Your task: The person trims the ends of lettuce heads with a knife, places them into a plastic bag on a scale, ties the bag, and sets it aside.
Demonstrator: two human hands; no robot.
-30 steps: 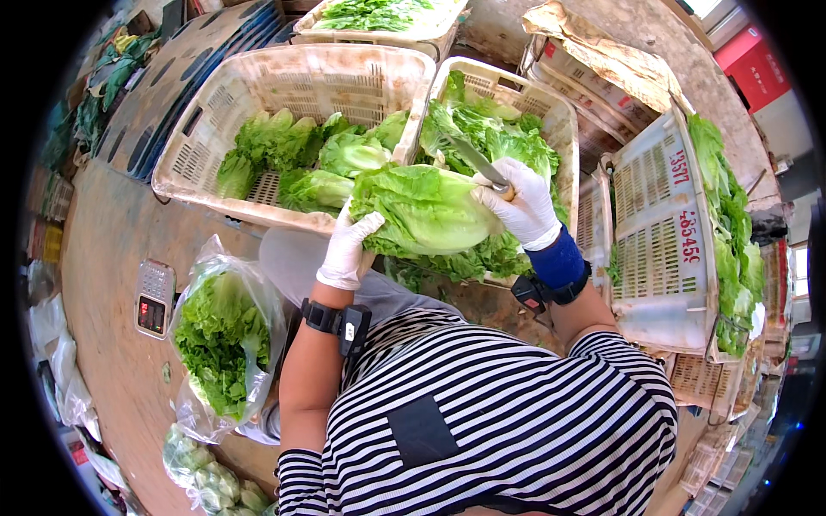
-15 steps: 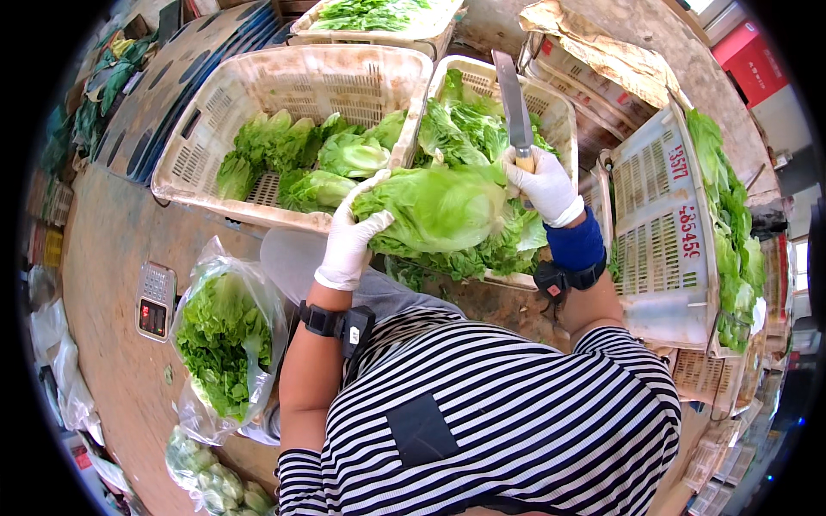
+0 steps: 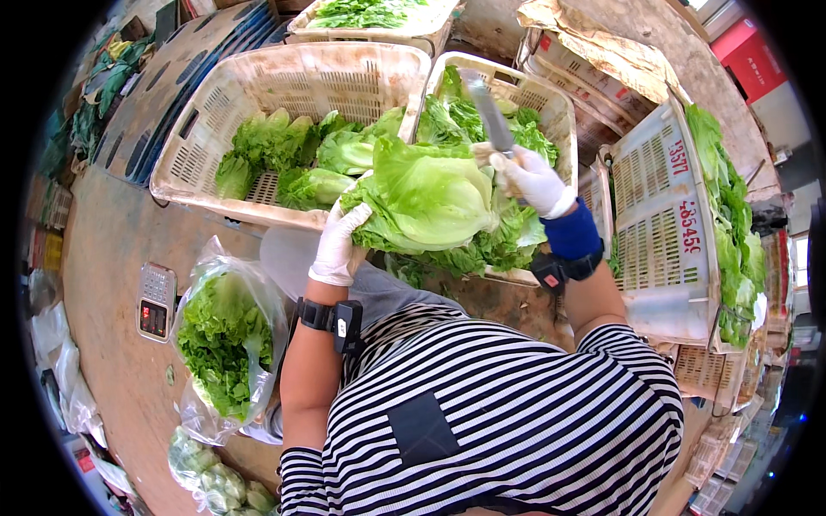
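Observation:
A pale green head of lettuce (image 3: 439, 202) lies in my gloved left hand (image 3: 342, 236), which grips it by its leafy left end over the near side of the crates. My gloved right hand (image 3: 532, 179) is closed around the handle of a knife (image 3: 490, 113), whose broad blade points up and away from me. That hand is close to the lettuce's right end; whether it touches the lettuce I cannot tell. Under and behind the held head, more lettuce (image 3: 447, 120) fills the right-hand crate (image 3: 564, 116). The left crate (image 3: 206, 185) holds several heads.
Beside my left arm stands a clear plastic bag (image 3: 225, 344) of lettuce, with a small scale-like device (image 3: 156, 301) left of it. Below it sits another bag of greens (image 3: 211, 473). On the right, a tilted white crate (image 3: 662, 224) has greens along its far side.
The lettuce has turned so its smooth pale side shows. My right hand and the knife have shifted left, toward its end. My left hand has dropped slightly down and left.

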